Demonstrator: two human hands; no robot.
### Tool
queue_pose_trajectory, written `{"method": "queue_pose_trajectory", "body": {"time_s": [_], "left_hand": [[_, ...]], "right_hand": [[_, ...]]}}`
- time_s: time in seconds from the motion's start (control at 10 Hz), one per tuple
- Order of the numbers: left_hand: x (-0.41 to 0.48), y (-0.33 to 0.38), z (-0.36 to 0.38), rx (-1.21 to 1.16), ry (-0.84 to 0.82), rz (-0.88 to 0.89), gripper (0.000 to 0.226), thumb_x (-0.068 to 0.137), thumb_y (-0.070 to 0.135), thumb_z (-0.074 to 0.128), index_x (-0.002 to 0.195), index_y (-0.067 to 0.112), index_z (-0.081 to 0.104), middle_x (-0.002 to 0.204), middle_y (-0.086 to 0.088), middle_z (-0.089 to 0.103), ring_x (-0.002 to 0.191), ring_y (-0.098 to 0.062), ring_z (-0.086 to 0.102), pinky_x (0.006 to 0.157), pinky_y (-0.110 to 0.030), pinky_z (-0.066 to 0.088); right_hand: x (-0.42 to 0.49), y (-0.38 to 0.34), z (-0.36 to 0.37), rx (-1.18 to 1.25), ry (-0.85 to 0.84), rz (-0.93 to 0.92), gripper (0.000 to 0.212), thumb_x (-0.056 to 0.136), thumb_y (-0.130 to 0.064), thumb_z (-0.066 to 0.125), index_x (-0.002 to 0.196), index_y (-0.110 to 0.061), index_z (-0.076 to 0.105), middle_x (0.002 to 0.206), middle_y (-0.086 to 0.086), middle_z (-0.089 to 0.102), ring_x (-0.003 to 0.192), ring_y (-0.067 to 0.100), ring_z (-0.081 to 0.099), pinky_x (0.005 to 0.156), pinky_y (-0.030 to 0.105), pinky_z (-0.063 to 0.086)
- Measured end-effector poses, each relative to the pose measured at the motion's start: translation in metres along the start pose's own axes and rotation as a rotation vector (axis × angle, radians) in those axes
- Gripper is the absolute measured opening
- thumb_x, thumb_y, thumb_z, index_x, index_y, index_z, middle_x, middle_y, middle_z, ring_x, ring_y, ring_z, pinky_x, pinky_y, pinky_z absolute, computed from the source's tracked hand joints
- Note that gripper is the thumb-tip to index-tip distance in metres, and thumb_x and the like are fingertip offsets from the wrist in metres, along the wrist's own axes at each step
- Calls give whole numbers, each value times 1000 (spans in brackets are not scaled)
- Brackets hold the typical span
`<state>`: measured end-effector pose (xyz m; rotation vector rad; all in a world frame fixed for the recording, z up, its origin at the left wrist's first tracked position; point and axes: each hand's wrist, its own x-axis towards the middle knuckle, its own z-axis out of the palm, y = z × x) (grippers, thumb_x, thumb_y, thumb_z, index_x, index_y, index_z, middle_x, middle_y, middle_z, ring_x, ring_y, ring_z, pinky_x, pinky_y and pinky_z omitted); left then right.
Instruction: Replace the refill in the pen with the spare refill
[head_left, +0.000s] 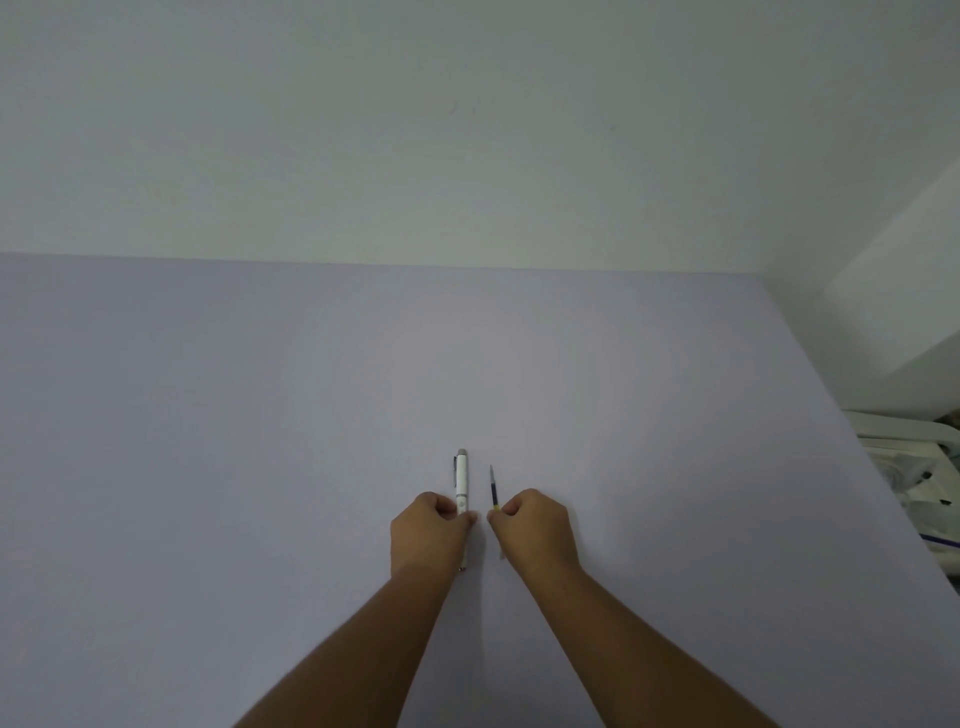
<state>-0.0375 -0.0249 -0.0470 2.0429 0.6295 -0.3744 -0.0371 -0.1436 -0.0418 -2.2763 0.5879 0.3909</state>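
Note:
A white pen (462, 480) with a clip and a grey cap end lies lengthwise on the pale lilac table (260, 441), its tip pointing toward me. My left hand (430, 535) has its fingers closed on the pen's middle. Just to the right lies the thin spare refill (492, 488), dark with a yellowish band, parallel to the pen. My right hand (535, 530) pinches the refill at the band and covers part of its lower length. Both hands rest close together near the table's centre front.
A plain whitish wall rises behind the table's far edge. Off the table's right edge stand a white box-like ledge (893, 312) and some white clutter (914, 467) lower down.

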Motion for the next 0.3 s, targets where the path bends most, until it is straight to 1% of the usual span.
{"method": "queue_pose_trajectory", "body": {"time_s": [0.1, 0.2, 0.3], "left_hand": [[1, -3, 0, 2, 8, 13, 19, 80, 30, 72, 91, 17, 62, 75, 7, 60, 64, -3, 54, 45, -11, 34], [0, -2, -3, -1, 1, 10, 25, 80, 32, 71, 98, 15, 63, 75, 8, 59, 66, -4, 55, 52, -15, 39], [-4, 4, -8, 11, 66, 25, 36, 86, 38, 61, 113, 13, 57, 94, 0, 64, 83, -17, 60, 71, -26, 48]], "right_hand": [[0, 1, -1, 7, -3, -1, 17, 82, -29, 62, 81, -13, 65, 85, 3, 70, 75, 19, 65, 62, 26, 49], [-2, 0, -1, 5, -23, 8, 21, 85, -33, 59, 83, -12, 64, 81, 2, 68, 74, 19, 63, 60, 25, 44], [-2, -6, -5, -5, 68, -9, 32, 93, -36, 44, 75, -13, 56, 68, 0, 57, 65, 18, 54, 58, 27, 42]]}}
